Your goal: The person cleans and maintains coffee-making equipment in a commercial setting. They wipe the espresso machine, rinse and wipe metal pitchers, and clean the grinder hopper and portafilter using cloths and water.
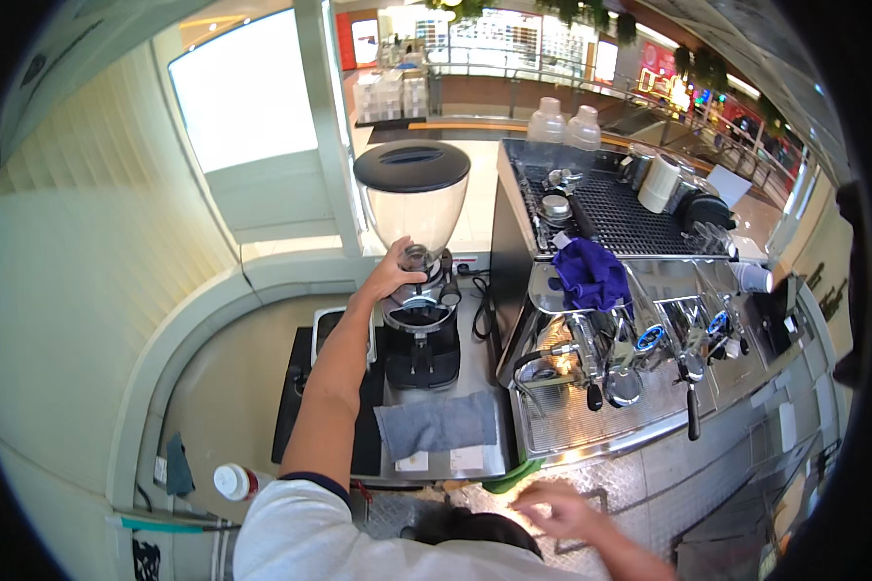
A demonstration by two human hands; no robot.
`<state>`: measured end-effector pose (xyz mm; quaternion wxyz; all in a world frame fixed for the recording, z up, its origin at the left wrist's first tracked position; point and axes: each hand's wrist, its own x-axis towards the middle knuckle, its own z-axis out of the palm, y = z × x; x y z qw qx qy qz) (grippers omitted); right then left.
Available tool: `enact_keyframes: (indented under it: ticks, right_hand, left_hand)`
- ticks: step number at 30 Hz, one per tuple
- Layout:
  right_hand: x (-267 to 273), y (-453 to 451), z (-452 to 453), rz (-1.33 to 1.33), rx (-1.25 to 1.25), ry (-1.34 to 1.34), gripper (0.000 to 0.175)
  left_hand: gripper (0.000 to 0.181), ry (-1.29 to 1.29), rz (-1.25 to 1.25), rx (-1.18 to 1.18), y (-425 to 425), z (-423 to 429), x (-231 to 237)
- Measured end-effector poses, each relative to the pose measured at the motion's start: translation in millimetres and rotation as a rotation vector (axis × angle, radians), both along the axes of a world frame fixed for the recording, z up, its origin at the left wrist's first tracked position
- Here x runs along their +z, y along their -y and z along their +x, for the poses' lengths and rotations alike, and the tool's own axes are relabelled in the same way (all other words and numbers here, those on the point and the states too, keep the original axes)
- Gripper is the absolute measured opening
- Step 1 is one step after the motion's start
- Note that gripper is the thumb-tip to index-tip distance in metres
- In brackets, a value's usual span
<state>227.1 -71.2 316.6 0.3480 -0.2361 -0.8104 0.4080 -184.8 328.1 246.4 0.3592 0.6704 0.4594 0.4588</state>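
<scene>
My left hand (pixel 394 274) is wrapped around the narrow neck of a coffee grinder's clear hopper (pixel 414 214), thumb on the near side. The hopper has a black lid (pixel 411 165) and stands upright on the black grinder body (pixel 423 356). Low in the view, my right hand (pixel 556 508) is blurred, its thumb and fingers apart, with nothing visible in it. It hovers near a green bowl-like container (pixel 512 478) below the counter's front edge. In front of the grinder lies a grey cloth (pixel 437 427).
To the right stands an espresso machine (pixel 603 436) with a portafilter (pixel 692 396) fitted. A purple cloth (pixel 592 274) drapes over its top edge. Clear plastic cups (pixel 583 129) and a metal tamper (pixel 555 209) sit on top. A white-capped bottle (pixel 232 481) stands left of my arm.
</scene>
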Motion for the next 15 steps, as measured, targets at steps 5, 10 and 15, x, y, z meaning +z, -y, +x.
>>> enact_keyframes:
  ticks: [5,10,15]
  right_hand:
    - [191,-92,15,0.637,-0.18,0.194,0.008]
    - [280,-220,-69,0.806,-0.175,0.328,0.017]
    - [318,-320,-166,0.888,-0.267,0.252,0.032]
  left_hand:
    - [0.085,0.034,0.021,0.072,0,8,1]
    - [0.074,-0.02,0.205,0.227,4,16,29]
    - [0.07,-0.107,0.303,0.258,35,10,91]
